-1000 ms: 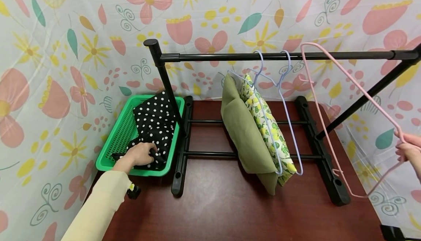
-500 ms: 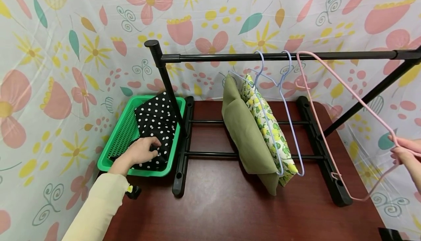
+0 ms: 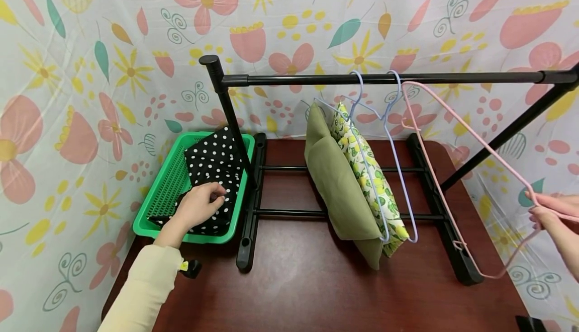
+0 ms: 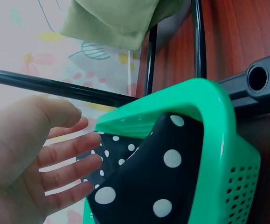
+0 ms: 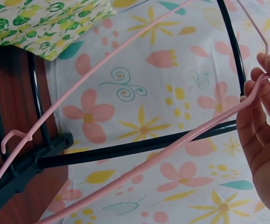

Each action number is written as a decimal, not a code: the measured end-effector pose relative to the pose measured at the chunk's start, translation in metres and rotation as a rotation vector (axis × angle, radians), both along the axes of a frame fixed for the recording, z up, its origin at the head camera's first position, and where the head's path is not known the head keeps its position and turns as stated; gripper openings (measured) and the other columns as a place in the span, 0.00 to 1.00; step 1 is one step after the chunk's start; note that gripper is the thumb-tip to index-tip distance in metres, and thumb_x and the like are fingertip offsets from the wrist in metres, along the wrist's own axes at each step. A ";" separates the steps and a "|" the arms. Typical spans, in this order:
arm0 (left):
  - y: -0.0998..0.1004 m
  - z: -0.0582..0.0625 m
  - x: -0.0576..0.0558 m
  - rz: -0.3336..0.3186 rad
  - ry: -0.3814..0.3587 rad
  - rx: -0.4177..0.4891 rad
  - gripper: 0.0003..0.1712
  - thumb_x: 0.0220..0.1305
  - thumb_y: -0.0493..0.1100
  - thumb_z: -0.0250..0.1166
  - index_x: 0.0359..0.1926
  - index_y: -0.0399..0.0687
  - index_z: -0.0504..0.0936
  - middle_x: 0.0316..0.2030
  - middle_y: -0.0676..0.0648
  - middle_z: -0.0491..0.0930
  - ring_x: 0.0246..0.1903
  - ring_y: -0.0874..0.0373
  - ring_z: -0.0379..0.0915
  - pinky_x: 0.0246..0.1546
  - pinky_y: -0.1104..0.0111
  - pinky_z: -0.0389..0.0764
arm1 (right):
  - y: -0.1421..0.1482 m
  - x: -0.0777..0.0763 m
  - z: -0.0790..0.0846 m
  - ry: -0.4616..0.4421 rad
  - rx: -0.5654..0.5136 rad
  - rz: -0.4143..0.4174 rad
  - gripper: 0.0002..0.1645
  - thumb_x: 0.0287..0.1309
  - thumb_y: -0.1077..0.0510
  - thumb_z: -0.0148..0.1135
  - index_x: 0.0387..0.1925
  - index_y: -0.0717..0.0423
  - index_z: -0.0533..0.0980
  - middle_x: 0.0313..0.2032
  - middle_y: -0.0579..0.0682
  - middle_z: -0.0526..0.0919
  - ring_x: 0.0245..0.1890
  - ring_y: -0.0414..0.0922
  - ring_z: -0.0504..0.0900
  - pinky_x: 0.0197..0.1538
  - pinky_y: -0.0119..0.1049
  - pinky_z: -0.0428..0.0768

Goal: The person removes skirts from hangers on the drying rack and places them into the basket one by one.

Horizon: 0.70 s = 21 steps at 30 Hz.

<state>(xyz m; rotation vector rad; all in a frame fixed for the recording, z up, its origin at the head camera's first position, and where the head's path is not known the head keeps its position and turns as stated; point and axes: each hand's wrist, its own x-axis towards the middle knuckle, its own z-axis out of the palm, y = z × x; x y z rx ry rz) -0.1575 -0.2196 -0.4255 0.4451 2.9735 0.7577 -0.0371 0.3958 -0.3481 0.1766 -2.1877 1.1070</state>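
Over the green plastic basket (image 3: 212, 238), my left hand (image 3: 199, 209) hovers with loosely bent fingers, close to a black cloth with white polka dots (image 3: 212, 166). The left wrist view shows the fingers (image 4: 72, 172) spread and not closed on the cloth (image 4: 139, 186). At far right my right hand (image 3: 554, 216) pinches a pink clothes hanger (image 3: 479, 141) near the base of its hook, with the hanger turned sideways. Part of the hook end is cut off by the head view's edge. In the right wrist view, thumb and fingertips meet on the pink hanger (image 5: 181, 141).
A black clothes rack (image 3: 294, 79) stands on the dark red-brown table (image 3: 294, 281). From its bar hang pale blue hangers (image 3: 361, 86), with an olive green cushion-like piece (image 3: 339, 186) and a lemon-print one (image 3: 375, 181). Floral sheeting (image 3: 113, 0) surrounds the table.
The pink hanger and my right hand have moved left and slightly down. My left hand has shifted a little right and up over the polka-dot cloth.
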 end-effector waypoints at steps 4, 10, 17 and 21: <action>0.001 -0.002 0.003 0.034 0.009 0.026 0.07 0.62 0.45 0.59 0.41 0.55 0.80 0.41 0.51 0.81 0.38 0.56 0.78 0.35 0.58 0.77 | -0.005 -0.001 0.000 0.019 -0.006 0.023 0.13 0.55 0.71 0.59 0.42 0.77 0.76 0.26 0.28 0.76 0.21 0.22 0.72 0.25 0.10 0.68; 0.001 -0.004 0.004 0.056 0.061 0.081 0.07 0.63 0.44 0.58 0.40 0.52 0.80 0.38 0.51 0.81 0.36 0.56 0.77 0.35 0.59 0.76 | -0.013 -0.008 0.001 0.011 -0.116 0.058 0.14 0.52 0.77 0.56 0.42 0.77 0.77 0.26 0.34 0.77 0.21 0.26 0.73 0.24 0.13 0.68; 0.003 0.000 0.004 0.095 0.147 0.153 0.08 0.62 0.43 0.58 0.38 0.48 0.82 0.32 0.52 0.81 0.30 0.58 0.74 0.30 0.63 0.73 | -0.023 -0.017 0.006 0.066 -0.065 0.108 0.13 0.48 0.81 0.55 0.38 0.85 0.74 0.28 0.36 0.79 0.22 0.27 0.74 0.27 0.13 0.71; 0.003 0.001 0.003 0.118 0.176 0.180 0.06 0.63 0.42 0.58 0.37 0.50 0.81 0.32 0.52 0.82 0.30 0.58 0.76 0.29 0.64 0.73 | -0.028 -0.023 0.009 0.063 -0.031 0.093 0.13 0.46 0.80 0.57 0.38 0.82 0.76 0.28 0.35 0.79 0.23 0.26 0.74 0.28 0.12 0.70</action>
